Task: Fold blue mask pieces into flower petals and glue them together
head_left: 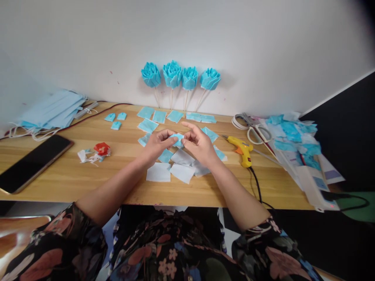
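Between my two hands is a small piece of blue fabric (177, 140), cut like the mask-cloth squares around it. My left hand (158, 146) pinches its left side with thumb and finger. On the other side, my right hand (200, 144) pinches the right edge, its index finger raised. Below my hands lie white squares (158, 172) and a blue square (165, 156). More blue squares (159, 116) are spread in a row behind. Farther left sit three small folded blue petals (116, 125).
Four blue flowers on sticks (172, 74) lean against the wall. A yellow glue gun (241, 150), scissors (259, 133) and a scrap pile (293, 132) are right. At left are face masks (54, 109), a phone (33, 162) and a red crumpled wrapper (102, 149).
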### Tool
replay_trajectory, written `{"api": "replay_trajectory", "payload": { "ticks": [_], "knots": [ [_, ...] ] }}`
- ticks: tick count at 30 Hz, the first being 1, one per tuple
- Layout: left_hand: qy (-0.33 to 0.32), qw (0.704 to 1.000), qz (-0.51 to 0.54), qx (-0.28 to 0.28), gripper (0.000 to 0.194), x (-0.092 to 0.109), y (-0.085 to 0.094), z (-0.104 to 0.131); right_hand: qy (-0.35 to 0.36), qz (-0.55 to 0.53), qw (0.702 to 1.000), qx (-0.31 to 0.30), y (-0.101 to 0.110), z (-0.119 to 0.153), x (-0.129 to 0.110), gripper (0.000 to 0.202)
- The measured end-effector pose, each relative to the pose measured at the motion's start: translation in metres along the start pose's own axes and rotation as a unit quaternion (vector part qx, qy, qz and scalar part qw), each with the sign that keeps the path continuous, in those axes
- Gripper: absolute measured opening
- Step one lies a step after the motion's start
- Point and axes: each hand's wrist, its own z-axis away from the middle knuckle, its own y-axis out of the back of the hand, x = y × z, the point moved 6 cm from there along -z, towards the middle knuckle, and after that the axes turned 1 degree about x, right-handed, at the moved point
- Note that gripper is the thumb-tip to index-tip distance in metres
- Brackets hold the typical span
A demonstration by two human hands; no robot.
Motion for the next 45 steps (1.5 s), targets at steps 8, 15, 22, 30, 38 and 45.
{"api": "replay_trajectory", "payload": {
  "ticks": [8, 15, 22, 30, 38, 45],
  "knots": [
    [0.012, 1.0, 0.0, 0.009, 0.024, 0.003, 0.001, 0.0, -0.007, -0.007, 1.0, -0.006, 0.001, 0.0, 0.0, 0.054],
    [0.027, 0.999, 0.038, -0.006, 0.021, -0.004, 0.003, -0.002, -0.027, -0.028, 0.999, -0.008, 0.003, -0.002, 0.002, 0.056],
    [0.048, 0.991, 0.129, -0.005, 0.03, -0.01, 0.006, -0.004, -0.053, -0.066, 0.996, 0.02, 0.01, -0.004, 0.007, 0.051],
    [0.044, 0.997, 0.059, -0.003, 0.027, -0.01, 0.004, -0.005, -0.059, -0.067, 0.996, 0.014, 0.008, -0.003, 0.007, 0.05],
    [0.025, 0.999, 0.025, 0.01, 0.029, -0.002, 0.007, -0.003, -0.09, -0.11, 0.989, -0.023, 0.011, -0.002, 0.012, 0.05],
    [0.015, 0.999, -0.014, -0.035, 0.028, -0.002, 0.001, -0.002, -0.07, -0.135, 0.987, -0.043, 0.012, -0.002, 0.006, 0.045]
  ]
}}
